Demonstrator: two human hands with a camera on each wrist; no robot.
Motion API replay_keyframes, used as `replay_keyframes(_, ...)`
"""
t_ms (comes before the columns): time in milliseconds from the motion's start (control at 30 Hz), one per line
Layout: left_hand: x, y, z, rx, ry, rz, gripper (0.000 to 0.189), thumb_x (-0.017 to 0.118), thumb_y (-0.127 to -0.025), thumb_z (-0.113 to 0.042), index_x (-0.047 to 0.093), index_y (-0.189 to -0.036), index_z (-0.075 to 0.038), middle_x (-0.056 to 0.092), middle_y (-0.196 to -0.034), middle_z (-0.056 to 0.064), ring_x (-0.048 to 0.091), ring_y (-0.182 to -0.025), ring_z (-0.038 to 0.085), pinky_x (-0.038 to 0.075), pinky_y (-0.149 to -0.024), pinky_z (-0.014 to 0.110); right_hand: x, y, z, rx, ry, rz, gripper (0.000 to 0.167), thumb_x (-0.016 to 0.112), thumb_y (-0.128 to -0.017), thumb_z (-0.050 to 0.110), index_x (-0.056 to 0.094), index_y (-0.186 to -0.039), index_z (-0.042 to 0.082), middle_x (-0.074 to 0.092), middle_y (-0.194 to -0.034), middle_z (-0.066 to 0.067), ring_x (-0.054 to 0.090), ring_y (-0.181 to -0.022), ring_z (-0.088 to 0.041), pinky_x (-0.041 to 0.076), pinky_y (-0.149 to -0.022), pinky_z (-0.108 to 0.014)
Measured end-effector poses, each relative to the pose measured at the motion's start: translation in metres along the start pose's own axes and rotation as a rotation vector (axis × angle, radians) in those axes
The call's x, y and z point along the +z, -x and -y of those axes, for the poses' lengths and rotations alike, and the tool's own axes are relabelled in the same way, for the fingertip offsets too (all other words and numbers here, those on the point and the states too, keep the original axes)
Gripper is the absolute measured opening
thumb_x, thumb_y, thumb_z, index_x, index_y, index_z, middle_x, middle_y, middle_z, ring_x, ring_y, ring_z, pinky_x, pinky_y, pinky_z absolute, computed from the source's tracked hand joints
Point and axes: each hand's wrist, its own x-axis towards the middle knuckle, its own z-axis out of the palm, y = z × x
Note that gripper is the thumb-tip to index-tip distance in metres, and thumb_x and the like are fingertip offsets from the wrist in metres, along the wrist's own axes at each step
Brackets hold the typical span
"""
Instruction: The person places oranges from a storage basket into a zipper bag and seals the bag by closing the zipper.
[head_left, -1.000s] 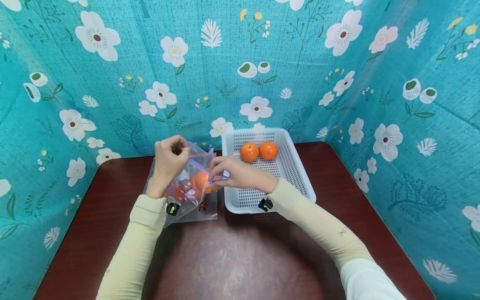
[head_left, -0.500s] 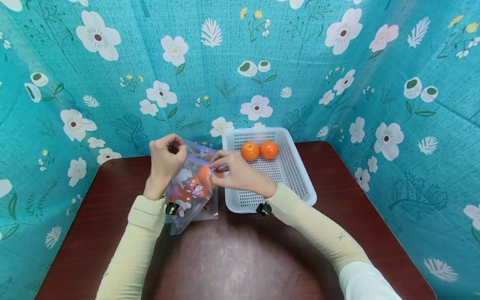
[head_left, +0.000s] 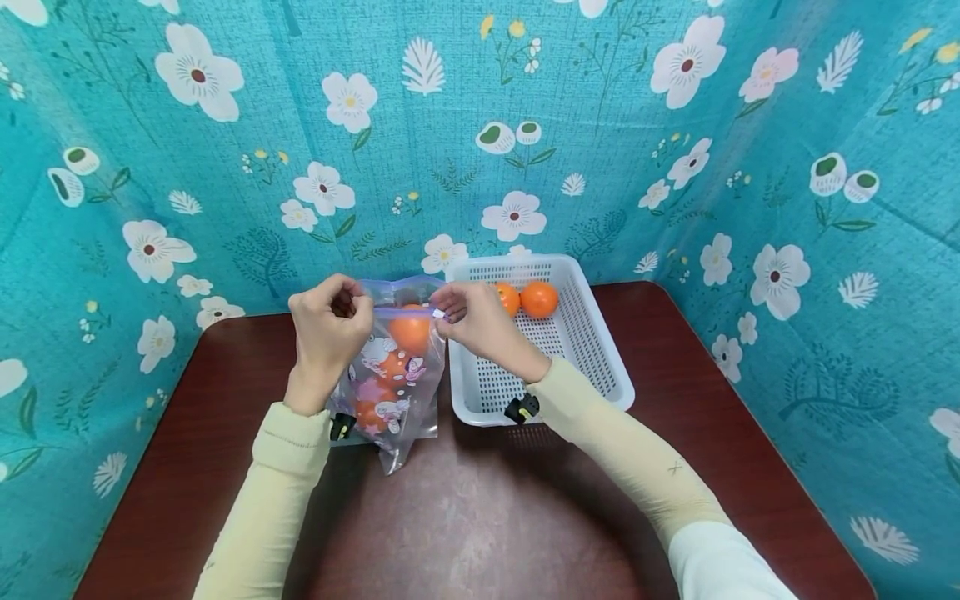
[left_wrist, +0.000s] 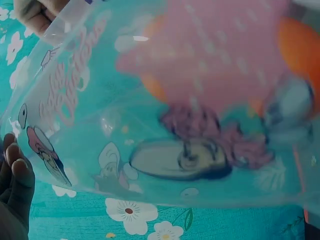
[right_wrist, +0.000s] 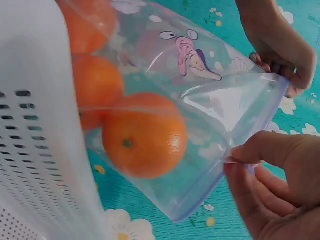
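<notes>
Both hands were held at the top of a clear plastic zip bag (head_left: 396, 379), printed with pink and white cartoon figures and edged along its mouth with a purple strip. By the left hand (head_left: 330, 325), its upper left corner was gripped, the fingers curled in toward the palm and the thumb brought against them. By the right hand (head_left: 480, 321), the upper edge was pinched narrowly between thumb and forefinger, near a small white slider (head_left: 438, 313) on the purple strip; the other fingers were loosely bent beneath. Whether the zip was fully sealed could not be told.

The bag was hung upright between the hands, above the left part of a dark red-brown wooden table (head_left: 480, 517), its bottom narrowed to a point. Inside it, at least three smooth, round orange fruits (right_wrist: 145, 135) were seen, the topmost lying close below the purple strip.

Just beside the bag, on the right, was set a white perforated plastic basket (head_left: 611, 367), in which two more round orange fruits (head_left: 539, 300) were placed near the back, one of them partly covered by the right hand. Both forearms were covered by cream sleeves (head_left: 281, 483). Behind everything, a teal flowered cloth (head_left: 450, 200) was hung.
</notes>
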Motion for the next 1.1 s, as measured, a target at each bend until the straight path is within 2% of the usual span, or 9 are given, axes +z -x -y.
replay_keyframes(233,-0.002,0.008,-0.004,-0.006,-0.036,-0.046,0.014,0.056,-0.082,-0.001,0.06,-0.068,-0.002,0.052,-0.052,0.008,0.043,-0.044,0.014,0.034,-0.048,0.023,-0.005,-0.011,0.005,0.026,0.103,0.061,0.018,0.067,-0.092,0.003,0.075,-0.108,-0.001,0.075,-0.095,-0.01,0.067,-0.078,-0.015,0.056,-0.07,-0.025)
replay_keyframes(467,-0.016,0.017,-0.005,0.028,-0.076,-0.043,0.011,0.059,-0.081,-0.005,0.06,-0.072,0.0,0.054,-0.054,0.008,0.046,-0.043,0.016,0.04,-0.045,0.026,-0.004,-0.016,0.006,-0.038,0.02,0.056,0.015,0.067,-0.096,0.006,0.072,-0.11,0.003,0.073,-0.102,-0.008,0.069,-0.087,-0.015,0.055,-0.074,-0.025)
replay_keyframes(667,-0.032,0.018,-0.002,0.024,-0.12,0.026,0.014,0.058,-0.084,-0.01,0.061,-0.076,0.0,0.055,-0.057,0.009,0.046,-0.046,0.014,0.04,-0.048,0.024,-0.005,-0.015,0.012,-0.112,-0.054,-0.001,0.016,0.072,-0.094,0.008,0.076,-0.109,0.004,0.076,-0.099,-0.008,0.073,-0.084,-0.014,0.057,-0.067,-0.027)
replay_keyframes(800,-0.043,0.016,-0.002,-0.022,-0.196,0.095,0.01,0.062,-0.085,-0.008,0.063,-0.08,0.001,0.055,-0.058,0.008,0.047,-0.048,0.015,0.042,-0.049,0.028,-0.005,-0.015,0.016,-0.166,-0.1,-0.015,0.017,0.072,-0.093,0.005,0.078,-0.109,0.004,0.077,-0.104,-0.009,0.073,-0.088,-0.013,0.059,-0.074,-0.025)
replay_keyframes(933,-0.051,0.011,-0.004,-0.057,-0.328,0.165,0.012,0.066,-0.086,-0.009,0.064,-0.084,0.002,0.053,-0.057,0.009,0.046,-0.046,0.019,0.042,-0.048,0.034,-0.006,-0.013,0.021,-0.2,-0.145,0.013,0.02,0.071,-0.094,0.003,0.077,-0.112,0.005,0.076,-0.109,-0.009,0.071,-0.09,-0.013,0.059,-0.079,-0.024)
replay_keyframes(1033,-0.054,0.005,-0.011,-0.023,-0.428,0.181,0.019,0.066,-0.087,-0.015,0.065,-0.084,0.004,0.052,-0.056,0.011,0.045,-0.044,0.022,0.041,-0.045,0.036,-0.007,-0.012,0.025,-0.224,-0.164,0.022,0.021,0.071,-0.094,0.004,0.077,-0.113,0.005,0.076,-0.108,-0.008,0.07,-0.089,-0.012,0.059,-0.078,-0.025)
replay_keyframes(1100,-0.054,0.001,-0.019,0.018,-0.44,0.174,0.021,0.066,-0.087,-0.016,0.066,-0.084,0.004,0.056,-0.059,0.013,0.048,-0.047,0.024,0.042,-0.045,0.038,-0.006,-0.011,0.027,-0.241,-0.179,0.023,0.021,0.072,-0.094,0.006,0.077,-0.114,0.004,0.077,-0.107,-0.008,0.07,-0.088,-0.012,0.06,-0.077,-0.026)
